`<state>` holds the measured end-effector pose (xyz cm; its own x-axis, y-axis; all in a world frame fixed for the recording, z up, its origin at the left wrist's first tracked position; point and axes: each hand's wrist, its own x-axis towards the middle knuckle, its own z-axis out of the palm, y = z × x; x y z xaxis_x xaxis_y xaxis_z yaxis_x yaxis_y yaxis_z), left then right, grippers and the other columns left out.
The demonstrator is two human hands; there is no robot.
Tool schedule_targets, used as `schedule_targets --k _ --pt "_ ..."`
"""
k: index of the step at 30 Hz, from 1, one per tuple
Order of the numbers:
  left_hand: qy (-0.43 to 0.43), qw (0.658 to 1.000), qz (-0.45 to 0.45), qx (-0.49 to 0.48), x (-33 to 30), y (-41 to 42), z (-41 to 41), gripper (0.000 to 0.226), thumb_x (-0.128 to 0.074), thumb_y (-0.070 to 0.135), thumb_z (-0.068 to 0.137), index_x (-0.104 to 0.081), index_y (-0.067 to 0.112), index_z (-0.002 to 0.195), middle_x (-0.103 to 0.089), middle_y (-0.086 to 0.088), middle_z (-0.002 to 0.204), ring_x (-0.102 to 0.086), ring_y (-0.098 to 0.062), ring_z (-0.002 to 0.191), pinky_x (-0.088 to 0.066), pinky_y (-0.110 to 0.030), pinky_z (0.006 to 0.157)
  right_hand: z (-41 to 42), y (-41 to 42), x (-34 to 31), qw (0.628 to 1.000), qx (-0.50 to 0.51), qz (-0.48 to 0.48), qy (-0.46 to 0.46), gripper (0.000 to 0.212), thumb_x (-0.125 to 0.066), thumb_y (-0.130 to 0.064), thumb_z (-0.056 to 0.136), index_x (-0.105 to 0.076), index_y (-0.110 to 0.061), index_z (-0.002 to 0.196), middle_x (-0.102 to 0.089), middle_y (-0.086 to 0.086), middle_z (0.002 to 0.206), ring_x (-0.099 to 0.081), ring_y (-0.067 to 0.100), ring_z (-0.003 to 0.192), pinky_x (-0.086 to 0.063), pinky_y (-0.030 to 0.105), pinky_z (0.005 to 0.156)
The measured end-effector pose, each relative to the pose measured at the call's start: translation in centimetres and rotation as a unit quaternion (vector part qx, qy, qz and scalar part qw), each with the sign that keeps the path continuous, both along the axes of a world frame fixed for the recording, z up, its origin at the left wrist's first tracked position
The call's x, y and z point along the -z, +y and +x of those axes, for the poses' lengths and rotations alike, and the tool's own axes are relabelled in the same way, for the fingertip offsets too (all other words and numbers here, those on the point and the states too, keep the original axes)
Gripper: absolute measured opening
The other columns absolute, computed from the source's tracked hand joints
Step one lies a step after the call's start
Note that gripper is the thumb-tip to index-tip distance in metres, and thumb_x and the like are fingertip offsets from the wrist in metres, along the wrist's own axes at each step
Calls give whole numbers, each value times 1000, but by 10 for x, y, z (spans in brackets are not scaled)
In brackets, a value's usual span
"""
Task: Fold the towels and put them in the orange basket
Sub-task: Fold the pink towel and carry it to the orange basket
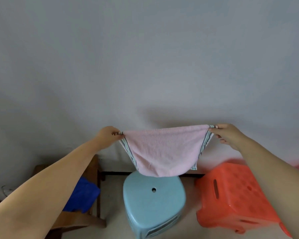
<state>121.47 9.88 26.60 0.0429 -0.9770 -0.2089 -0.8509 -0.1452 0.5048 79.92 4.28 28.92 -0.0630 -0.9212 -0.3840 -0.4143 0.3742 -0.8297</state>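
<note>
Fingertips (118, 133) of your left hand (109, 134) are pinching one striped corner of the pink towel (164, 149); your right hand (227, 133) is pinching the other. It's sagging mid-frame over the blue stool (154, 200), looking soft, light, floppy; keep gripping the corners. Orange basket (231, 195) is sitting lower right.

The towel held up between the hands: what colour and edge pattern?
Pink towel, with striped bands along both short ends; clearest in the head view, the only one.
</note>
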Motion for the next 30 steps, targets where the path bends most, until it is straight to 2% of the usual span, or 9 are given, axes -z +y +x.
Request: schedule_targets --k 3,5,10,13,17,21,23,27,30 --pt "172 976 -28 -128 15 -2 1 26 -58 19 92 -61 -2 78 -46 -12 70 -43 -18 68 -32 -29 65 10 -7 10 991 65 1 -113 14 -62 -9 90 -62 -17 79 -57 -2 62 -53 6 47 -32 16 40" --pt "311 926 -39 -210 21 0 -5 19 -55 18 94 -61 2 86 -52 -10 81 -47 -18 81 -36 -30 76 18 -8 17 983 95 0 -156 12 -61 -8 91 -63 -17 82 -61 -6 55 -57 2 43 -35 14 38" --pt "549 782 -5 -294 31 31 -20 17 -45 15 99 -60 14 106 -64 -1 104 -59 -16 101 -42 -33 96 21 5 39 974 66 36 -213 15 -55 -6 94 -63 -15 86 -71 -8 67 -68 5 63 -51 18 64" --pt "557 771 32 -309 55 62 -18 18 -45 15 99 -62 15 104 -66 -1 104 -60 -15 101 -42 -33 95 16 27 58 976 25 80 -202 12 -53 -5 94 -63 -11 92 -73 -5 74 -69 11 74 -56 17 64" --pt "477 819 129 -292 107 108 -10 13 -50 14 97 -62 14 99 -64 -3 103 -55 -16 107 -35 -33 102 5 67 104 973 2 154 -174 13 -52 -3 94 -63 -7 99 -68 11 97 -65 21 89 -58 21 71" --pt "343 882 203 -252 164 158 -9 9 -59 11 91 -67 9 94 -64 -6 88 -52 -16 86 -38 -23 75 -5 119 165 961 -29 245 -121 13 -54 1 92 -64 -3 99 -68 16 104 -66 21 92 -54 28 86" --pt "330 882 223 -252 195 182 -10 7 -60 7 90 -66 6 93 -61 -7 84 -50 -17 83 -36 -22 69 -7 148 196 954 -15 281 -102 14 -53 5 91 -64 1 99 -67 17 102 -65 22 90 -51 34 93" --pt "328 864 263 -279 241 213 -13 3 -62 6 88 -65 7 88 -58 -5 81 -48 -15 77 -34 -25 67 -11 185 241 941 10 328 -81 24 -57 6 89 -60 10 112 -66 23 112 -64 28 101 -57 19 73" --pt "320 856 286 -287 260 215 -12 7 -63 11 89 -67 6 92 -61 -4 82 -50 -16 80 -35 -29 74 -10 187 255 937 18 342 -69 19 -59 -1 90 -63 1 108 -69 17 109 -67 26 100 -57 22 70"
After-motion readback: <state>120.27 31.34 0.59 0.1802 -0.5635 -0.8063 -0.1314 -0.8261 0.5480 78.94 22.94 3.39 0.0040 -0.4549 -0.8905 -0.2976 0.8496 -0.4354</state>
